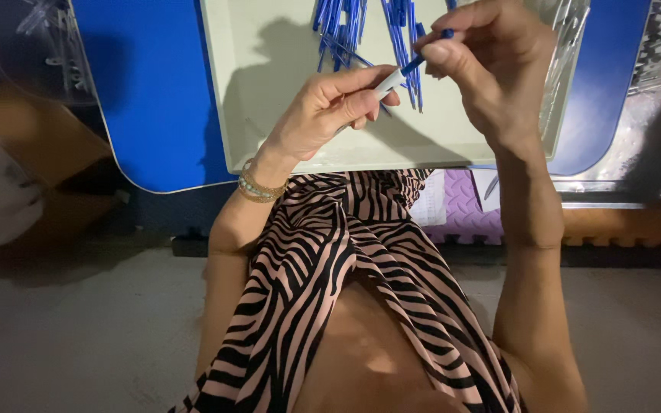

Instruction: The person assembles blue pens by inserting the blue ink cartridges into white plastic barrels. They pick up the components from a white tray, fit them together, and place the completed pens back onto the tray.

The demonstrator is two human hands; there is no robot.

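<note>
a pen barrel (pixel 389 81), white and short, is pinched in the left hand (pixel 323 115), fingers closed round it. a blue refill (pixel 430 50) is gripped between thumb and fingers of the right hand (pixel 491 65), closed on its upper end. the refill's lower end is met by the barrel's mouth, so one line is formed by the two; its long axis is slanted from lower left to upper right in the view, the barrel end toward the left hand, the blue tip toward the right. both are held above a pale tray (pixel 269 92), not touching it.

more blue refills (pixel 346 30) are heaped at the tray's far side, mostly lying lengthwise away from the person. the tray is set on a blue worktop (pixel 147 99). clear plastic bags (pixel 32 46) are seen at far left and at right (pixel 652 53), their contents too blurred to be told. a purple mat (pixel 464 206) is seen below the tray's near edge. a beaded bracelet (pixel 258 186) is worn on the left wrist.
</note>
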